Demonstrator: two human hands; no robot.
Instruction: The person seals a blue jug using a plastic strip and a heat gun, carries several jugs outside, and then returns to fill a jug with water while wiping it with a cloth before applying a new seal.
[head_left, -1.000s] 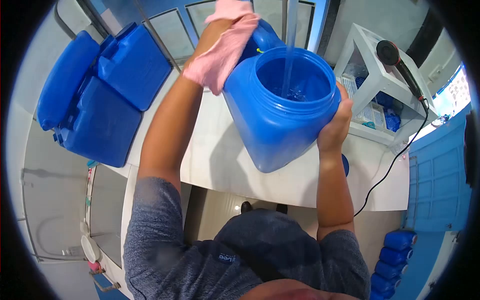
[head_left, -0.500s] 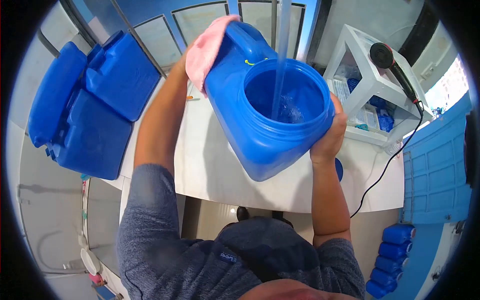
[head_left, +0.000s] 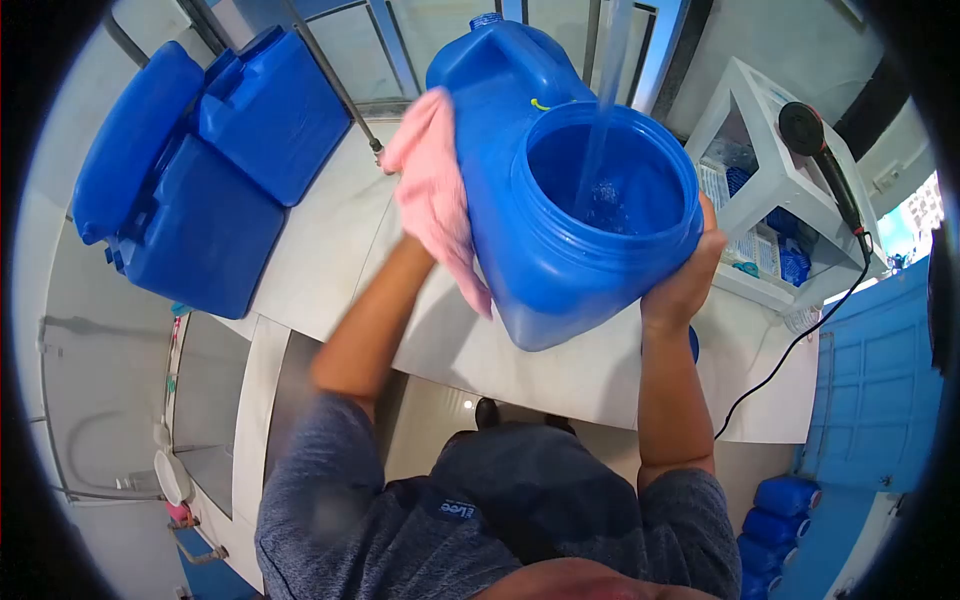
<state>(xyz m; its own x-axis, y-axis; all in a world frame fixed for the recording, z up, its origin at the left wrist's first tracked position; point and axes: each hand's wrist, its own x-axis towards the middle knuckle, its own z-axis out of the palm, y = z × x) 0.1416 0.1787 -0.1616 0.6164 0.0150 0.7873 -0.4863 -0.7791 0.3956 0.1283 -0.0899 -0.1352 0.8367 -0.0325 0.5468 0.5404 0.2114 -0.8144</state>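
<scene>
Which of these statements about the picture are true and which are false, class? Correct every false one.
1. The right hand is on the blue jug beside its wide mouth. True.
2. The pink cloth covers the right hand. False: it covers the left hand.
3. A clear stream runs into the jug's mouth. True.
4. The black corded device lies on the floor. False: it rests on the white rack.
</scene>
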